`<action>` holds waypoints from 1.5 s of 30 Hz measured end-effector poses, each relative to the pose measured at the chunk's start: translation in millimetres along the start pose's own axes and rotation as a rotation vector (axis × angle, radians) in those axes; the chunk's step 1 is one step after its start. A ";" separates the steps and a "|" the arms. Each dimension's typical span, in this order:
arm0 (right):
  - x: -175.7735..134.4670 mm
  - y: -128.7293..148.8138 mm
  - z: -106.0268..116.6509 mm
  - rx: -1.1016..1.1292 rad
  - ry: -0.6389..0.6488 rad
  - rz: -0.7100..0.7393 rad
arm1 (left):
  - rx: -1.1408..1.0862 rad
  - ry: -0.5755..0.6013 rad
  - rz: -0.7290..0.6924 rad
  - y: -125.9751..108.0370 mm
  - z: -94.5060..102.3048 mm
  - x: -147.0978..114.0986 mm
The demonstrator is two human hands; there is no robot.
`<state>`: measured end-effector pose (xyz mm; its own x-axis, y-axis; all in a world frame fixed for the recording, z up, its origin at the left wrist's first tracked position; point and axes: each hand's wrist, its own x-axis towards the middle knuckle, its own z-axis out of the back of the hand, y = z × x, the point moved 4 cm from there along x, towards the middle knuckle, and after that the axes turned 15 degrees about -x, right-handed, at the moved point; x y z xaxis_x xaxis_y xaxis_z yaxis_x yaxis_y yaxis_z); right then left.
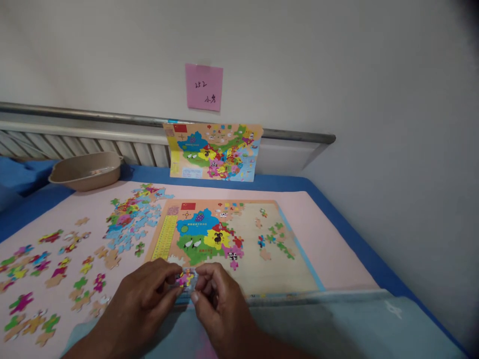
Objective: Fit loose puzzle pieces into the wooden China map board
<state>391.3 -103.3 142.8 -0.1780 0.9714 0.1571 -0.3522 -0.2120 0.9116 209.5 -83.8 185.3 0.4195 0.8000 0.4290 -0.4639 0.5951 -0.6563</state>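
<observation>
My left hand (144, 296) and my right hand (220, 301) come together at the near edge of a map jigsaw board (269, 269). Between their closed fingertips is a small pink and yellow puzzle piece (185, 279); whether it is one piece or a few joined is too small to tell. Fingers partly cover it and the board's lower left corner. On the board's left side, a blue region with grapes, a green one and a yellow one are assembled. The right side shows bare backing with several loose green and orange pieces (279, 239).
Many loose puzzle pieces (62, 269) lie left of the board, with a denser blue heap (127, 224) near it. A printed reference map (215, 152) leans against the rail (299, 135). A beige basin (88, 172) stands at the back left. Light-blue cloth (337, 324) lies in front.
</observation>
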 end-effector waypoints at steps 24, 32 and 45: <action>5.4 -1.9 0.0 -0.024 0.065 0.017 | 0.025 0.025 -0.028 0.1 -2.9 -0.6; 3.7 -18.9 -1.5 -0.037 0.102 0.024 | 0.070 -0.001 -0.039 6.7 -4.9 1.9; 6.4 -29.6 -3.7 -0.082 0.114 0.029 | 0.093 0.031 -0.009 24.0 -7.1 -6.1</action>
<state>397.2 -91.2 115.4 -0.2907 0.9473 0.1347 -0.4182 -0.2524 0.8726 201.4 -75.0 162.5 0.4472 0.7928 0.4141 -0.5296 0.6079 -0.5916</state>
